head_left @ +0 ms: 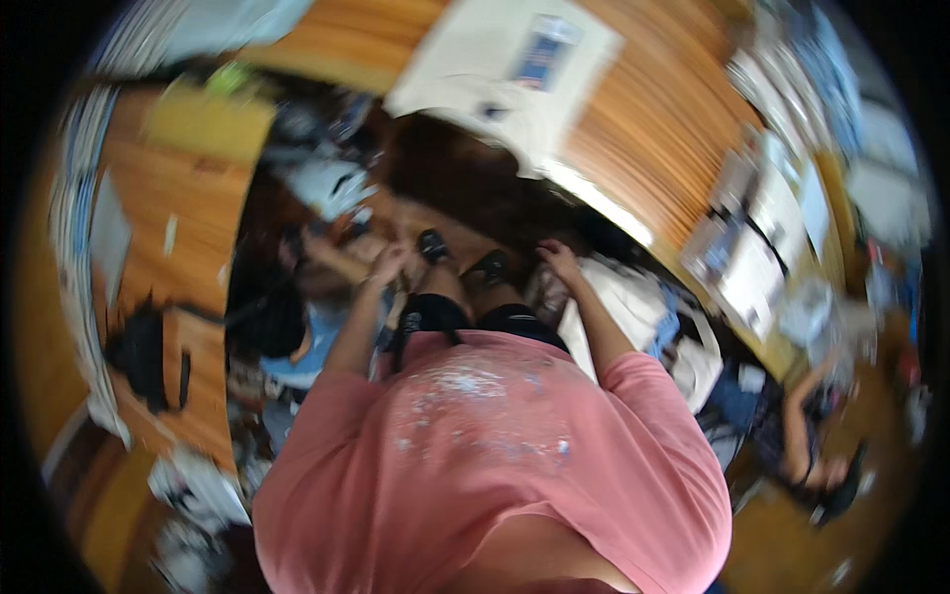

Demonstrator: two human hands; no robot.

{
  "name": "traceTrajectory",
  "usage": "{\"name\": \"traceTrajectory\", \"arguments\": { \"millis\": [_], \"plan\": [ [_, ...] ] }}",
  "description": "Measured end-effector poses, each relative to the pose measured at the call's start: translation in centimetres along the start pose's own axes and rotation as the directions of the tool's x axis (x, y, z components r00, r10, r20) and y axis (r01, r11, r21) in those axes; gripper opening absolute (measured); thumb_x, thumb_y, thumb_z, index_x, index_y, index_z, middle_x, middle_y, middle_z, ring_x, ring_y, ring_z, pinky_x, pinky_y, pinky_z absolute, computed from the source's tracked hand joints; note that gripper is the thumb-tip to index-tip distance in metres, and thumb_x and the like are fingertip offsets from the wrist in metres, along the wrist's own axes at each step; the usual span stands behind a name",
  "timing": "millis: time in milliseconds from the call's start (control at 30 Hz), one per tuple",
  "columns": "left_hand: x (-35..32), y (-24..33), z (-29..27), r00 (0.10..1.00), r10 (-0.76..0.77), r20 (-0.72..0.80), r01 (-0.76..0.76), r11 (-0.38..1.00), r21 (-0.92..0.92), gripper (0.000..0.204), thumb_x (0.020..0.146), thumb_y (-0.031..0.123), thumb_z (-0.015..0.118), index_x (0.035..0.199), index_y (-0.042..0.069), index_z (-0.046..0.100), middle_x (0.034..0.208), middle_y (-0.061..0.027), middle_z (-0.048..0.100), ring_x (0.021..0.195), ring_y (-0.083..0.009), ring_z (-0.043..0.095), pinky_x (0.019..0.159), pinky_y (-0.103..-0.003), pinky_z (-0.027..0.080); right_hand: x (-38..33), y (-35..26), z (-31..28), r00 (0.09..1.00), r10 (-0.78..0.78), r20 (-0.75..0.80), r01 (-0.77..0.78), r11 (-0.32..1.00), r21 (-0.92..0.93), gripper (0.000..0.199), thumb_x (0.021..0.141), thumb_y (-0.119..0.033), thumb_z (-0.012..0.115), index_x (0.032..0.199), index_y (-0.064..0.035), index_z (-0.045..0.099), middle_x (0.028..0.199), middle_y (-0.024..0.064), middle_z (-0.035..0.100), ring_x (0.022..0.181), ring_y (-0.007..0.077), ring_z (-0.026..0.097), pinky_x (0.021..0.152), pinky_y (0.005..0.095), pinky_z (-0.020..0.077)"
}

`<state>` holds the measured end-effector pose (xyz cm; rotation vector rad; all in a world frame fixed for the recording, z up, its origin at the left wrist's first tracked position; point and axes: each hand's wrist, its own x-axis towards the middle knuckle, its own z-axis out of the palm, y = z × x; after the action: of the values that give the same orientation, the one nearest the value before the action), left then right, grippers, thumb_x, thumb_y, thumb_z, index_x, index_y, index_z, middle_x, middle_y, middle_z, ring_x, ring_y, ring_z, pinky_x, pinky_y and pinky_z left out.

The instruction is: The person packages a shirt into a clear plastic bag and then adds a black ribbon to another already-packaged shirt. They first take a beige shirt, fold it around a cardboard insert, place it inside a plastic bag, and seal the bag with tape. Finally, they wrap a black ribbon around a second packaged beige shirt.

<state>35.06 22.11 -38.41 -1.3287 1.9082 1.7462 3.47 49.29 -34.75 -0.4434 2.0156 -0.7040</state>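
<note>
My left hand (389,263) hangs in front of me, over the dark gap between the tables. Motion smears its fingers, so I cannot tell whether it grips anything. My right hand (560,259) is out to the right with its fingers loosely apart, and nothing shows in it. Just beside and below it lies a heap of cream cloth (621,302), apart from the fingers as far as the blur shows. A cream cloth piece (465,79) with a dark blue printed card (547,54) on it lies on the wooden table ahead, one edge drooping over the front.
A wooden table (658,109) holds clear-wrapped stacks (757,228) on its right. On the left table (183,257) lies a black bag (148,351). One person's arm (336,259) reaches in at my left; another person (816,460) is at the far right.
</note>
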Motion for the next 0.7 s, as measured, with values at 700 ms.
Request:
{"name": "traceTrajectory", "arguments": {
  "millis": [700],
  "plan": [
    [-6.5, 18.9, -20.9, 0.256, 0.602, -0.756, 0.334, 0.679, 0.654, 0.06, 0.076, 0.029, 0.066, 0.13, 0.015, 0.046, 0.138, -0.0086, 0.039, 0.129, -0.0268, 0.033, 0.103, -0.045, 0.03, 33.8, -4.9, 3.0, 0.874, -0.18, 0.451, 0.3, 0.931, -0.209, 0.029, 0.087, -0.02, 0.057, 0.11, -0.0021, 0.059, 0.108, 0.0097, 0.06, 0.099, 0.0202, 0.056, 0.087, 0.0344, 0.0432]
  ]
}}
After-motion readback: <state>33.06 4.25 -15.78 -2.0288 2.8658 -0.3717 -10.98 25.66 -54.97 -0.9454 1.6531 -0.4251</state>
